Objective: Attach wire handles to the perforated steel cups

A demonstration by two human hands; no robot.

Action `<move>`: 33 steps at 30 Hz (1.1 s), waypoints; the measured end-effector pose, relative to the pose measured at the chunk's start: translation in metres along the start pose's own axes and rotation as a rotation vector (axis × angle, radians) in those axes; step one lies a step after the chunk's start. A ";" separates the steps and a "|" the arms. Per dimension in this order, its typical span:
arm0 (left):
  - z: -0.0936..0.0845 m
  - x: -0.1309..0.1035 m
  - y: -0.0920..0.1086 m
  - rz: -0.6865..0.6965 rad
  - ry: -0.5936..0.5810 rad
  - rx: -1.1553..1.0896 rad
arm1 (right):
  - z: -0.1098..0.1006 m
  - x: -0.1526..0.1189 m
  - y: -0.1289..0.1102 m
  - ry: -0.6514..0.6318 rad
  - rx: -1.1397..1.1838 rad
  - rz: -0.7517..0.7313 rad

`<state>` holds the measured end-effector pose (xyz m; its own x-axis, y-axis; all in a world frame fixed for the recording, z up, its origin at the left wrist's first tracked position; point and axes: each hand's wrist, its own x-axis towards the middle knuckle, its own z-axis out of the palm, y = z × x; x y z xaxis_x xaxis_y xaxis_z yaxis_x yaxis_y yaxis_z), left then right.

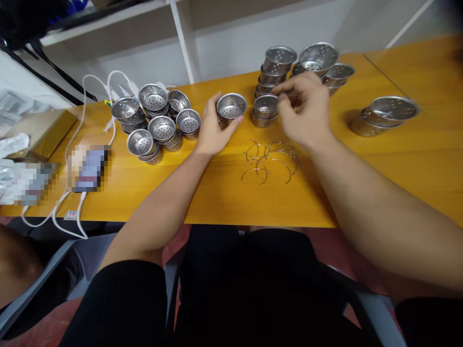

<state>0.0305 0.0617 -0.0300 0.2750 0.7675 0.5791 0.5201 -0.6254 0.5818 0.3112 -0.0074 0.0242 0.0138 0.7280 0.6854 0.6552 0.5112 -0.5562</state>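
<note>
My left hand (213, 125) is wrapped round a small perforated metal cup (231, 108), thumb at its front and fingers behind. My right hand (306, 106) is curled, thumb and index finger close together at the right rim of a short stack of perforated cups (265, 118). Whether the fingertips pinch that rim or some small thing does not show. Below the hands, several thin curved wire pieces (271, 159) lie loose on the wooden table (224, 193). Behind my right hand stand taller stacks of perforated cups (277, 62), partly hidden by it.
More stacked perforated cups (162, 127) form a group on the left. Tilted nested cups (387, 113) rest at the right. A phone (90, 168) with white cables (81, 212) and a cardboard box (47, 132) are at far left. A white shelf (181, 43) backs the table.
</note>
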 end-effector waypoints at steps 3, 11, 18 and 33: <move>0.008 0.006 -0.016 -0.045 0.011 -0.009 | -0.002 0.001 0.003 -0.045 -0.060 0.048; 0.007 0.011 -0.031 -0.187 0.006 0.012 | 0.006 -0.002 -0.002 -0.073 -0.048 0.045; 0.005 0.010 -0.022 -0.257 0.061 0.043 | 0.008 -0.004 -0.008 -0.127 -0.007 0.090; 0.000 0.002 0.009 -0.273 -0.007 0.011 | 0.012 -0.007 -0.014 -0.137 0.085 0.105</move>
<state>0.0357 0.0579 -0.0242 0.1289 0.9085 0.3975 0.5841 -0.3935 0.7099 0.2932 -0.0145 0.0216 -0.0277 0.8318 0.5543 0.5897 0.4614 -0.6629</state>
